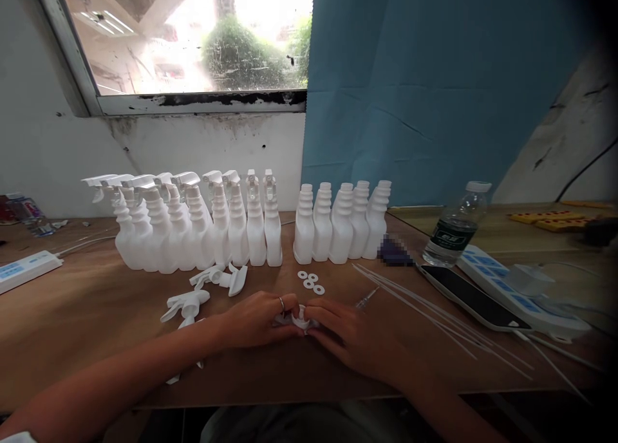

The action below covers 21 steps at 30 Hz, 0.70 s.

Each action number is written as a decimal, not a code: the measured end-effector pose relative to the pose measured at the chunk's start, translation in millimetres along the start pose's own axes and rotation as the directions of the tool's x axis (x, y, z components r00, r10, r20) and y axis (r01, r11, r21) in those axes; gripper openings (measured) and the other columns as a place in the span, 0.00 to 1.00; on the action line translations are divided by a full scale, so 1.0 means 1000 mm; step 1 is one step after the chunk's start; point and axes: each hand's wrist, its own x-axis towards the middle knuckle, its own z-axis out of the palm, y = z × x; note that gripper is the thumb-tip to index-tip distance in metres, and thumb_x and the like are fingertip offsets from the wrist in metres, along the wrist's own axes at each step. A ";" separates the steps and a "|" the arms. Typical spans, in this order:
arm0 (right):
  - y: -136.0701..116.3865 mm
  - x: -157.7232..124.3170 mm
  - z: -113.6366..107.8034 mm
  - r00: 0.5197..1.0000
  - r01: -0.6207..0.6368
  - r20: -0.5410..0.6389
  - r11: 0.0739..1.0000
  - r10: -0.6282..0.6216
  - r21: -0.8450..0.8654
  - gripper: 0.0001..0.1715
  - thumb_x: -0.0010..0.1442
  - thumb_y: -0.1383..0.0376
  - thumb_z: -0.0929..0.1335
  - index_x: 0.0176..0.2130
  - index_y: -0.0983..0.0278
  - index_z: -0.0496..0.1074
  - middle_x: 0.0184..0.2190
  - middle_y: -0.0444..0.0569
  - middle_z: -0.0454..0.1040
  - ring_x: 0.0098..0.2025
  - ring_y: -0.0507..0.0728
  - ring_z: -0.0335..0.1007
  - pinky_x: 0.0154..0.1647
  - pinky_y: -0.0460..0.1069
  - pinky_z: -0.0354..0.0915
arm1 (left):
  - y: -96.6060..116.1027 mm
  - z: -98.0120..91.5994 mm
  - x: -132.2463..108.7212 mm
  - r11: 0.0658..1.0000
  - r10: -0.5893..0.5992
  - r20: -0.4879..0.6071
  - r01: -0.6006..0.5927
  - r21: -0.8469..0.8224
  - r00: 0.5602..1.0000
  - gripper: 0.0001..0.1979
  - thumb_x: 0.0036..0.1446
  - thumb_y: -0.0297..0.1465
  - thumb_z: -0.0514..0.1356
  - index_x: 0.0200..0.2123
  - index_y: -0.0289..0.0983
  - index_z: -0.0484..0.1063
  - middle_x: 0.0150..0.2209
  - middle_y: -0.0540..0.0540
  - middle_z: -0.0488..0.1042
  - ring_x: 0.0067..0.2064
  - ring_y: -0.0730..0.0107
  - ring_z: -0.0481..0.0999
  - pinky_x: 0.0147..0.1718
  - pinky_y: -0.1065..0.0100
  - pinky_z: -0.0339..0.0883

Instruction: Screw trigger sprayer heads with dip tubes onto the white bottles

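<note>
Near the front edge of the table, my left hand (264,319) and my right hand (344,329) meet, fingers closed around a white spray trigger head (300,319). Most of that head is hidden by my fingers. Just beyond them lie several white ring washers (309,281). Loose spray trigger heads (186,306) are scattered left of my left hand, some partly behind my forearm. Thin white tubes (434,309) fan out to the right, beside a small clear pointed piece (367,299). Behind stand white bottles with trigger heads fitted (197,237) and several open-necked white bottles (340,230).
A water bottle (449,234), a phone (470,296) and a power strip (521,295) with cables occupy the right side. Another power strip (29,270) lies far left. A wall with a window and a blue cloth (410,82) closes off the back.
</note>
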 end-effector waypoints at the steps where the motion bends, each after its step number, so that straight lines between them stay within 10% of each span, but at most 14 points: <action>1: 0.000 0.000 0.000 1.000 -0.002 0.003 1.000 0.002 -0.004 0.12 0.68 0.65 0.62 0.51 0.59 0.67 0.47 0.51 0.74 0.46 0.57 0.73 0.47 0.52 0.70 | 0.000 0.001 0.000 1.000 -0.004 -0.006 0.004 0.015 1.000 0.14 0.62 0.44 0.58 0.38 0.38 0.66 0.34 0.50 0.74 0.36 0.67 0.75 0.33 0.71 0.60; 21: 0.001 -0.001 0.001 0.999 -0.005 0.045 1.000 0.004 0.024 0.13 0.68 0.66 0.62 0.52 0.59 0.68 0.45 0.49 0.74 0.44 0.55 0.72 0.46 0.50 0.68 | -0.003 0.002 0.001 0.990 0.139 -0.023 -0.138 0.033 0.990 0.11 0.64 0.39 0.57 0.39 0.37 0.71 0.34 0.49 0.74 0.34 0.70 0.74 0.33 0.73 0.61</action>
